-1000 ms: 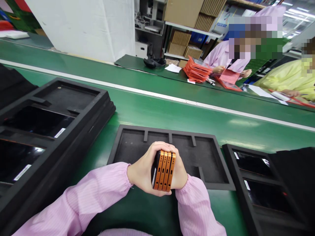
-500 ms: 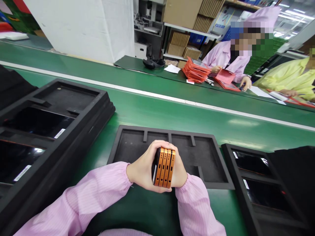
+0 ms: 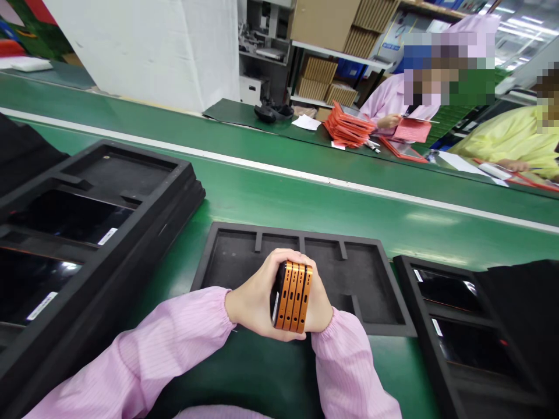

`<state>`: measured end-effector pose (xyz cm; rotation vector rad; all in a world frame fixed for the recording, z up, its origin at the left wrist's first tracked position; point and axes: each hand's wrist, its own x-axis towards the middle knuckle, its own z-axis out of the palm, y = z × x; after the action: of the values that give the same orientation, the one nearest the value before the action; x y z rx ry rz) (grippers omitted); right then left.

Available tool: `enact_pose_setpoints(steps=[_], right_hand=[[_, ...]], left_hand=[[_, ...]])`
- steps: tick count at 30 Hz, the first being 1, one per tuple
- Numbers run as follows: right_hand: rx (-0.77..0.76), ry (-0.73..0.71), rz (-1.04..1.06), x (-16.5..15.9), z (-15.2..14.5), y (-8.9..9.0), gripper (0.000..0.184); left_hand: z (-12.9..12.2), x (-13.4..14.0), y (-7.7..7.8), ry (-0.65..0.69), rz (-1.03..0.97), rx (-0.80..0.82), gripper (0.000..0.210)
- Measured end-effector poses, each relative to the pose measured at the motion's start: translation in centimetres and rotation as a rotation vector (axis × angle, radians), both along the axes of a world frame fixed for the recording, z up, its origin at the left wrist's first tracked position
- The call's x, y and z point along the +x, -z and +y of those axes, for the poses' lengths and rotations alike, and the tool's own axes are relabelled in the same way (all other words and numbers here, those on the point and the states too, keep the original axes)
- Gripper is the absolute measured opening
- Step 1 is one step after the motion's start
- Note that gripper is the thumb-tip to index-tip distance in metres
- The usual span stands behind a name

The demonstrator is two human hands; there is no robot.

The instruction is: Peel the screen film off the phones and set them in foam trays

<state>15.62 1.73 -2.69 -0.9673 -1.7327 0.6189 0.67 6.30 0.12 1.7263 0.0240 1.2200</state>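
Observation:
Between my two hands is a stack of several smartphones, stood on edge with their orange bottom ends, ports and speaker holes facing me. My left hand wraps the stack from the left, its thumb low and fingers over the top. From the right, my right hand presses against the other side of the stack. A white label shows on the leftmost phone's dark face. Behind and below the hands lies a black foam tray with bare compartments; the hands cover part of it.
At left, stacked black foam trays hold dark phones. Another foam tray with phones lies at right. Across the green bench, a person in pink handles red sleeves near a red pile; another wears yellow.
My hands and the phone stack stay almost still, the stack shifting very slightly. Across the bench, the person in pink has lifted a red sleeve and drawn a hand back from the table.

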Motion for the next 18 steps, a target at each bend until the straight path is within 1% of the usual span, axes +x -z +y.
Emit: enact_pose_setpoints(steps=[4, 7, 14, 18], right_hand=[[-0.030, 0.010, -0.017, 0.14, 0.01, 0.05, 0.089], [-0.057, 0.010, -0.001, 0.28, -0.03, 0.32, 0.092], [-0.056, -0.004, 0.000, 0.31, 0.00, 0.33, 0.092], [-0.049, 0.000, 0.009, 0.33, -0.04, 0.31, 0.088]], left_hand=[[-0.06, -0.11, -0.12, 0.036, 0.009, -0.030, 0.087], [-0.10, -0.25, -0.13, 0.035, 0.040, -0.045, 0.089], [-0.07, -0.38, -0.05, 0.024, 0.057, -0.042, 0.091], [-0.09, -0.29, -0.21, 0.029, 0.048, -0.047, 0.090]])
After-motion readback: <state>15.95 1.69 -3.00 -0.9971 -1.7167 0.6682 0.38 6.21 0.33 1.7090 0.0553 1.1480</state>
